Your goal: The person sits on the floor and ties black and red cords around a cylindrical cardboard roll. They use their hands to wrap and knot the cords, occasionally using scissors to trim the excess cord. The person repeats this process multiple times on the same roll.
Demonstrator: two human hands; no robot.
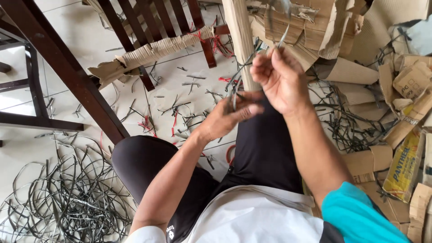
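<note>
My right hand (280,76) is raised and pinches a thin dark strap (283,37) that runs up past its fingertips. My left hand (231,113) sits just below it, fingers closed on the lower part of the dark strap bundle (235,90). Both hands work against a cardboard-wrapped leg or post (240,36) that rises to the top of the view. My knees in black shorts are under the hands.
Dark wooden chair legs (67,67) cross the left side. A tangle of black straps (63,198) lies on the white tile floor at lower left. Cut strap bits and red scraps (173,119) litter the middle. Torn cardboard pieces (396,90) pile up on the right.
</note>
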